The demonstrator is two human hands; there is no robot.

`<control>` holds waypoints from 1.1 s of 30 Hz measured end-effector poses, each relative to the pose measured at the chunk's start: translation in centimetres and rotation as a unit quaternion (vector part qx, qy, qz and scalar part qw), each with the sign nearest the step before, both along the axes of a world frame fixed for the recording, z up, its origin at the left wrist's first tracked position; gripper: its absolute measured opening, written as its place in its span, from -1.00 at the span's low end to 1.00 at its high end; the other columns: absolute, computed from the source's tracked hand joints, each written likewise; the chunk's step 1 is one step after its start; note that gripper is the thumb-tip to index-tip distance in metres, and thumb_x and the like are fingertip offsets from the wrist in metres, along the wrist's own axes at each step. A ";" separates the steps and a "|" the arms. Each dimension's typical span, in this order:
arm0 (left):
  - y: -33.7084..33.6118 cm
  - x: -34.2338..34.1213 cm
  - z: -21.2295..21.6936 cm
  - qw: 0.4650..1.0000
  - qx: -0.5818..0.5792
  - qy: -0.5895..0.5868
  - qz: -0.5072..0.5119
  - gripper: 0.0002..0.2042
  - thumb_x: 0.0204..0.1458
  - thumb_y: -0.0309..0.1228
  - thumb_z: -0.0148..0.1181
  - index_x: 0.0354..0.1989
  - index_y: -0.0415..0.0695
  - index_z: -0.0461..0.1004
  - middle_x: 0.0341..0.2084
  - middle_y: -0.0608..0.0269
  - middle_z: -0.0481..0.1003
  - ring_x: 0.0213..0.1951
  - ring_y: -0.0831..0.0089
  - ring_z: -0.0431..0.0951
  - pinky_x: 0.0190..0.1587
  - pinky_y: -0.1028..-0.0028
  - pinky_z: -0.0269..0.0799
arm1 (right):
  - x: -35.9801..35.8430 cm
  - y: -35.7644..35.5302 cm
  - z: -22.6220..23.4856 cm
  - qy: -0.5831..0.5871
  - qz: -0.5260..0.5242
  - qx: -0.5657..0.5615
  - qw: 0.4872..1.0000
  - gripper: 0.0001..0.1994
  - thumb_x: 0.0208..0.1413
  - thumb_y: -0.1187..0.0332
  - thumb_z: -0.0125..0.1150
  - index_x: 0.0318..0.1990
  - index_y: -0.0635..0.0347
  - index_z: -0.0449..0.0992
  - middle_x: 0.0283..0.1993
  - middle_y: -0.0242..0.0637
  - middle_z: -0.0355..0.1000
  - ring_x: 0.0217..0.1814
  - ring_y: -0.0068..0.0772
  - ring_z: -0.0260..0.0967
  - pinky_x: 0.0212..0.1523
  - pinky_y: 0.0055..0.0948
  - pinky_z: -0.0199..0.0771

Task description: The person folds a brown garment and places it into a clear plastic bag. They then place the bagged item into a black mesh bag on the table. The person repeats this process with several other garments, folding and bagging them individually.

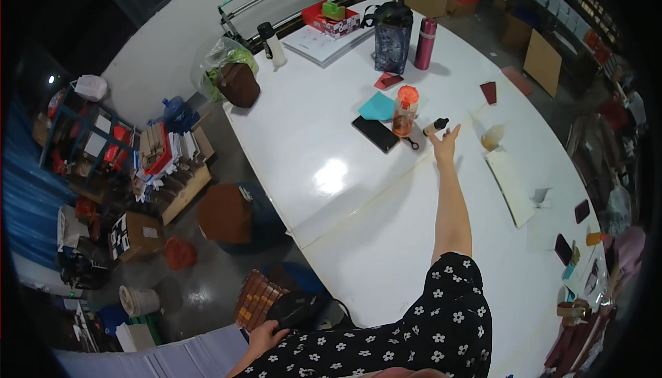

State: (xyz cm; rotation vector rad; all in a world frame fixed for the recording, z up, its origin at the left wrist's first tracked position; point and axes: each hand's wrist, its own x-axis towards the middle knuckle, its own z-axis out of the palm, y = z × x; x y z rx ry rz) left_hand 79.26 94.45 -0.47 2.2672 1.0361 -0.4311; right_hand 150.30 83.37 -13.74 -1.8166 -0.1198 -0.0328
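Observation:
My right arm stretches far across the white table point(386, 240). My right hand point(445, 146) is at a small bottle with a black cap point(436, 127), thumb and fingers apart on its near side; no grip on it shows. Left of the bottle stands a clear drinking bottle with an orange lid point(405, 110), a black strap loop beside its base. A dark phone point(376, 133) and a turquoise piece point(377, 106) lie next to it. Low in view, my left hand point(265, 340) rests by a black bag-like thing point(293, 309), fingers loosely stretched, nothing seen in them.
A pink flask point(425, 44) and a dark patterned bag point(393, 40) stand farther back. A white strip point(509, 188) lies to the right, near a yellowish cup-like thing point(492, 137). Brown stools point(225, 212) and boxes point(136, 235) crowd the floor at left.

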 end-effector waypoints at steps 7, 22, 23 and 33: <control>1.5 -1.3 -2.0 0.981 -0.026 -0.102 -0.164 -0.67 0.04 -0.12 0.29 -0.43 -0.14 0.40 -0.48 0.13 0.42 -0.36 0.09 0.52 -0.36 0.20 0.39 | -14.9 -7.3 -11.5 0.014 -0.084 0.063 0.994 -0.25 0.08 0.36 0.25 0.37 0.19 -0.03 -0.21 -0.19 0.43 -0.41 -0.49 0.30 -0.46 -0.43 0.41; -7.8 -9.1 -4.5 0.815 -0.186 -0.158 -0.526 -0.73 0.02 -0.14 0.26 -0.35 -0.11 0.49 -0.33 0.14 0.49 -0.26 0.07 0.55 -0.27 0.20 0.43 | -76.9 -18.0 11.5 -0.095 0.355 -0.283 0.886 -0.53 -0.01 -0.01 0.31 -0.09 0.16 0.51 -0.12 -0.23 0.47 -0.02 -0.16 0.35 -0.03 -0.25 0.34; -8.7 -9.5 -3.9 0.797 -0.204 -0.149 -0.548 -0.73 0.01 -0.15 0.26 -0.34 -0.11 0.49 -0.32 0.14 0.50 -0.26 0.07 0.54 -0.26 0.19 0.43 | -78.7 -19.0 11.8 -0.102 0.327 -0.304 0.889 -0.55 -0.03 -0.01 0.32 -0.13 0.16 0.51 -0.16 -0.24 0.45 -0.04 -0.17 0.34 -0.05 -0.25 0.33; -21.0 -14.8 1.8 0.614 -0.223 -0.115 -0.748 -0.80 -0.01 -0.26 0.23 -0.30 -0.10 0.49 -0.36 0.11 0.49 -0.27 0.03 0.53 -0.26 0.16 0.43 | -96.9 -27.4 13.2 -0.066 0.051 -0.409 0.909 -0.81 -0.08 0.30 0.26 -0.30 0.07 0.44 -0.30 -0.27 0.35 -0.19 -0.20 0.35 -0.20 -0.24 0.37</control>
